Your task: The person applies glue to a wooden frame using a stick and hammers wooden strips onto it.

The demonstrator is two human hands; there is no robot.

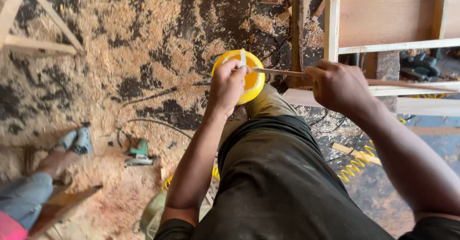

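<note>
Nearest the camera, a dark, dusty trouser leg (278,173) filled the lower middle of the frame, its raised knee pointing towards the centre. From the lower edge both bare forearms reached upward. The left hand (229,87), just left of centre, was closed around the rim of a small yellow tub (249,79) that sat above the knee, and its fingertips pinched a thin pale stick (243,58) standing up at the tub's edge. The right hand (338,84), right of centre, was curled shut on a long slender wooden strip (282,71); the strip ran level across the frame, its left tip meeting the tub by the left hand and its other end passing out to the right.

Lower down on the floor, a yellow coiled hose (357,161) lay at the right of the leg. At the lower left sat a green power tool (139,152) with a black cord looping from it, and beside it another person's foot in a grey sandal (74,144) with a blue trouser leg.

Farther off, wood shavings (143,38) covered the dark floor across the upper left. A pale timber frame (28,34) stood at the upper left corner, and a plywood-backed wooden frame (383,19) filled the upper right.
</note>
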